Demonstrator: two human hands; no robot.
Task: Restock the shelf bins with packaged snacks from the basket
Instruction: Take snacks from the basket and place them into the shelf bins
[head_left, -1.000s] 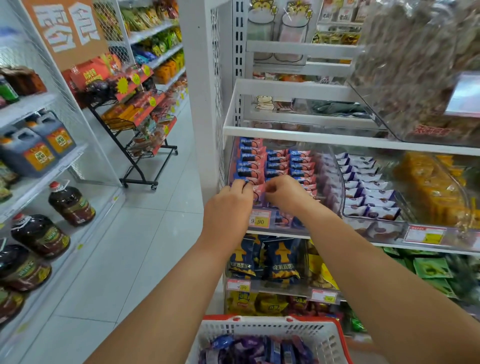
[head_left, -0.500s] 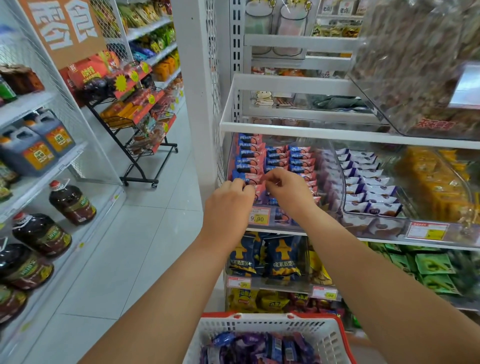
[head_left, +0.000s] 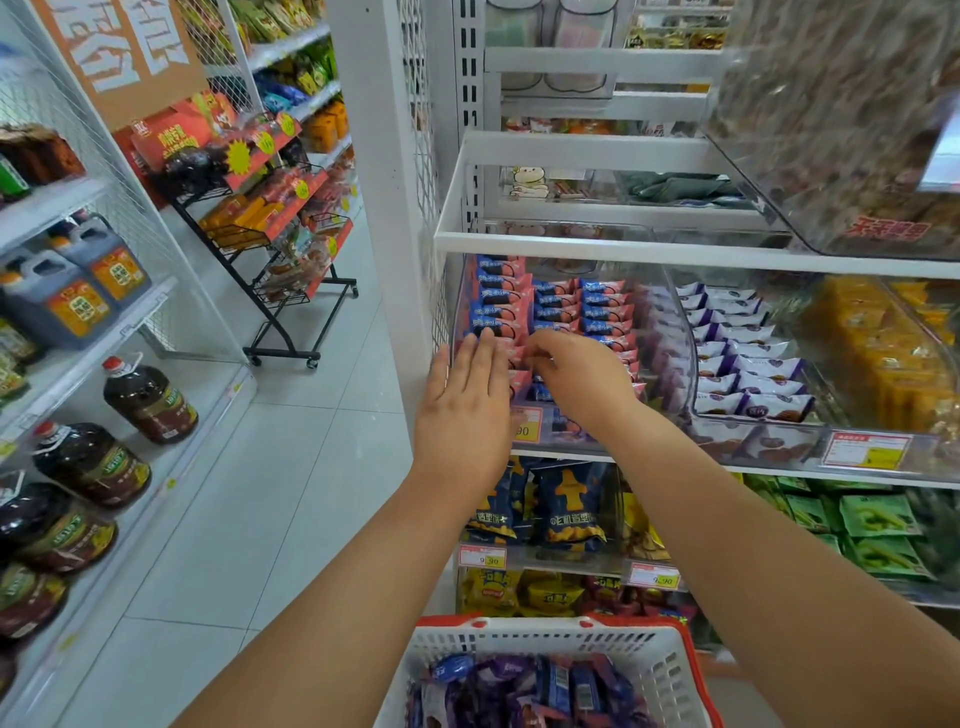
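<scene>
Left hand (head_left: 467, 410): the grip is open, fingers extended and held together, palm toward the shelf, with the fingertips (head_left: 480, 345) resting against the front packets of the left-hand row in the clear shelf bin (head_left: 670, 312); it holds nothing. Right hand (head_left: 576, 376): the fingers are curled downward into the front of the same bin and appear to pinch one of the pink-and-blue snack packets (head_left: 558, 306), though the knuckles hide the fingertips, so it cannot be determined whether the grip is actually closed on a packet. Compared with the frame half a second earlier, the left hand has changed from a curled fist to a flat, spread posture, while the right hand remains at the same place at the bin front. The bin contains three rows of pink-and-blue packets standing on edge, one behind another, and sits at the left end of the shelf. The adjacent bin to the right holds white-and-purple packets (head_left: 748, 358) in similar rows; beyond it is a bin of yellow packets (head_left: 878, 343). A yellow price tag (head_left: 525, 423) is fixed to the shelf edge just below the hands. The shelf beneath carries dark blue snack bags (head_left: 569, 506). The basket (head_left: 540, 639), white with a red rim, is at the bottom of the view between the forearms and contains a loose pile of purple and blue packaged snacks (head_left: 524, 686).
</scene>
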